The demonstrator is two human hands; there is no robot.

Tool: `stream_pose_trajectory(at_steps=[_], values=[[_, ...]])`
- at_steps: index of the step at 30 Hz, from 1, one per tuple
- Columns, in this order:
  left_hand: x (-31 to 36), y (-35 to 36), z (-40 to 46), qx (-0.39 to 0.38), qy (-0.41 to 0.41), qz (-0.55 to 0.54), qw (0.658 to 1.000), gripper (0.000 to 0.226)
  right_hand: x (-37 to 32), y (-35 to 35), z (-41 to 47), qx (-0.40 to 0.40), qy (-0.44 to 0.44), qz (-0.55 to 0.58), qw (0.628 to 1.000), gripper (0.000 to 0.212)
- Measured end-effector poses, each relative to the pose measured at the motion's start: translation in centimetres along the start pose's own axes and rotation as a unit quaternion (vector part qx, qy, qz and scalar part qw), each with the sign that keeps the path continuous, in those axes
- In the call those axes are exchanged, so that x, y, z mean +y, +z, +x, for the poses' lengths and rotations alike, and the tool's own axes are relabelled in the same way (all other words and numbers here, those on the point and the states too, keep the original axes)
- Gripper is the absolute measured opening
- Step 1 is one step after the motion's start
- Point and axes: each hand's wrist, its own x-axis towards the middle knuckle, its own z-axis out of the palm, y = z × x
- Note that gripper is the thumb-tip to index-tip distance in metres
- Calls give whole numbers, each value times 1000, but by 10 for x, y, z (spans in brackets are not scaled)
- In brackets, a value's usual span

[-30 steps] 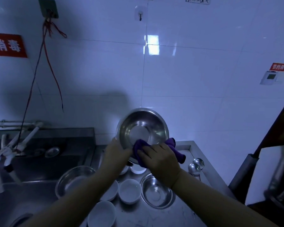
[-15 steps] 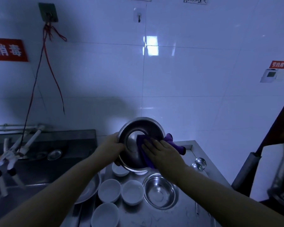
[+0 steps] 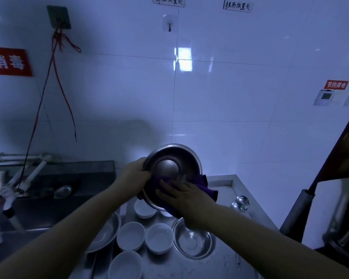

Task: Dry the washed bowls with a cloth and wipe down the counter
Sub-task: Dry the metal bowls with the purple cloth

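I hold a steel bowl up over the counter, with its outer base turned towards me. My left hand grips its left rim. My right hand presses a purple cloth against the bowl's lower outside with fingers spread flat. Below on the counter stand several small white bowls and another steel bowl. A larger steel bowl lies at the sink's edge, partly behind my left forearm.
A dark sink with a white tap is at left. Two shiny ladle heads lie on the counter's right side. A hook hangs on the tiled wall. A dark cabinet stands at right.
The bowl has been turned over: its inside faced me before, now its base does. My right hand with the cloth moved from the inside to the lower outside.
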Motion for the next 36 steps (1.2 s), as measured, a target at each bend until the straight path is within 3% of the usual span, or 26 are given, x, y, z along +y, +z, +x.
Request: stream_pose_trajectory(at_steps=[3,6,9,11,14,16,19,21,22,23,25,27,28,30,34,36], values=[[-1,-8,7,-53,-7,55,997,26,11,4,-11,10,-21,-46,999,76],[-1,-15,10,-89,-5,100,991,17,24,-3,-19,71,-68,-110,989,58],[-4,-15,10,-100,-32,72,992,10,37,-7,-27,137,-104,-97,980,33],[-10,-13,12,-104,-34,61,992,24,42,-6,-32,140,-111,-83,980,27],[-16,-8,5,-35,35,203,978,68,47,-3,-38,153,-91,-47,983,25],[-15,-2,-11,38,188,309,931,69,49,-2,-42,163,-61,-15,985,32],[-2,9,-32,18,405,413,816,47,49,-5,-42,168,-25,20,985,41],[5,16,-37,-11,450,458,767,28,47,-10,-40,185,-19,41,982,40],[7,19,-36,-19,444,466,765,20,47,-12,-40,203,-18,49,978,37],[8,20,-35,-25,426,453,783,13,48,-14,-41,230,-14,55,971,36],[5,21,-31,-14,355,353,865,3,52,-17,-44,314,29,91,945,36],[-2,24,-27,-23,215,173,961,14,54,-19,-48,402,124,174,890,44],[-4,28,-27,-34,147,67,986,21,52,-19,-48,434,171,216,858,49],[-7,39,-29,-26,69,-95,993,33,44,-22,-43,453,219,271,821,59],[-2,62,-33,-13,-24,-233,972,27,23,-25,-25,349,244,316,847,78],[2,66,-33,0,-59,-284,957,21,11,-22,-20,348,253,304,850,76]])
